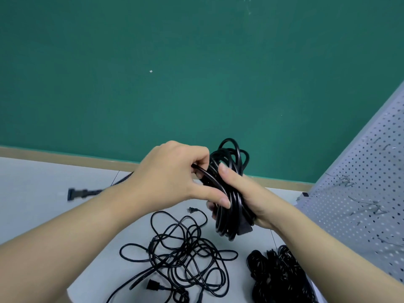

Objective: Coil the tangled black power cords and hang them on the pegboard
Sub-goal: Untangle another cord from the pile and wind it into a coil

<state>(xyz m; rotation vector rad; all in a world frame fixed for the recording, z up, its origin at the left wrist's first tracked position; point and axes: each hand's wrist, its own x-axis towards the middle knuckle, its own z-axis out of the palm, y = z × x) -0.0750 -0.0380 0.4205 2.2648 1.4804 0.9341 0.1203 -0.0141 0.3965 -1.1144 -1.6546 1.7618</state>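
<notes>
The right hand point(244, 200) grips a black coil point(229, 189) upright above the desk point(43, 182). The left hand point(172, 173) pinches one strand of it, thumb pressed on the loops. Below the hands lies a loose tangle point(183, 256); further right, a bunched pile point(277, 274). Right of them stands the pegboard point(360, 193).

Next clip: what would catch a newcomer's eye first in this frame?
First, mid-frame, the bundle of coiled glossy black power cord, gripped by the right hand while the left hand pinches a strand against it. Below lies a loose tangle of thin black cords on the pale grey table, and a white perforated pegboard with metal hooks leans at right.
</notes>
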